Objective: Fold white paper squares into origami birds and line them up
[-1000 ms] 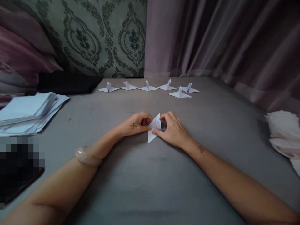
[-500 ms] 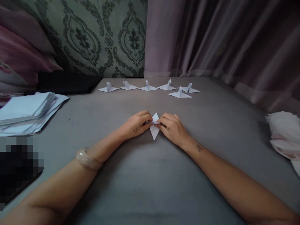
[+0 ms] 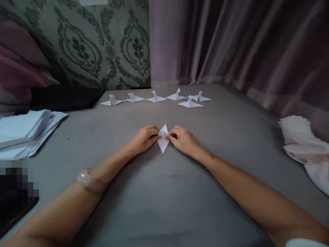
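A small folded white paper piece [image 3: 163,140] lies on the grey surface [image 3: 164,192], its point towards me. My left hand [image 3: 144,139] pinches its left side with curled fingers. My right hand [image 3: 182,140] pinches its right side the same way. Both hands rest on the surface, fingertips meeting over the paper's middle. A pale bangle [image 3: 89,181] sits on my left wrist.
Several finished white paper birds [image 3: 155,97] stand in a row at the far edge. A stack of white sheets [image 3: 24,132] lies at the left. A white and pink cloth [image 3: 305,147] lies at the right. Curtains and patterned wallpaper are behind.
The paper went from tilted up between my fingers to flat with its point towards me. Both hands closed in on its sides. The view shifted slightly right.
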`<move>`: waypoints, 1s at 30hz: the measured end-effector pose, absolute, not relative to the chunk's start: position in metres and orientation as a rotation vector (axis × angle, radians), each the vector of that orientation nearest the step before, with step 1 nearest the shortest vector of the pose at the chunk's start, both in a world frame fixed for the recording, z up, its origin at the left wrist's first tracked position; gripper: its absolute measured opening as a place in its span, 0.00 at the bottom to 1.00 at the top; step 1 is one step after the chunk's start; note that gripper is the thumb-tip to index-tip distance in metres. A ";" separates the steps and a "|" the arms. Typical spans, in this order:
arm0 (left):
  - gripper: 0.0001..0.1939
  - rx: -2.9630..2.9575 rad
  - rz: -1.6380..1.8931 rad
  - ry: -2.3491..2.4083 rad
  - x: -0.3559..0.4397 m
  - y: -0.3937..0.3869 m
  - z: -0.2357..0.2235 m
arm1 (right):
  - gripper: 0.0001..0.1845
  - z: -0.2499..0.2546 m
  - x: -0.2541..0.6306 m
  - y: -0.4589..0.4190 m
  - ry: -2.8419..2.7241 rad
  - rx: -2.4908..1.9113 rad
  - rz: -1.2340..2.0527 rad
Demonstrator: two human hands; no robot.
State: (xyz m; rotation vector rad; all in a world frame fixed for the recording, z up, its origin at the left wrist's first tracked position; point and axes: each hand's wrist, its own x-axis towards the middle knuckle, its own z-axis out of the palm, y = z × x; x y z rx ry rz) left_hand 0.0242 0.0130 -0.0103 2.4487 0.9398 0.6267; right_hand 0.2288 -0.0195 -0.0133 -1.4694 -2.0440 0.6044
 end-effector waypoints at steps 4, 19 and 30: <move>0.07 2.346 0.622 0.991 0.022 0.012 -0.008 | 0.19 -0.011 0.246 -0.014 -2.061 -1.280 0.956; 0.19 2.057 0.692 1.198 0.016 0.009 -0.001 | 0.14 -0.024 0.256 -0.014 -1.670 -1.224 0.990; 0.15 1.610 1.069 1.413 0.020 0.020 -0.010 | 0.09 -0.020 0.244 -0.008 -2.080 -1.273 0.706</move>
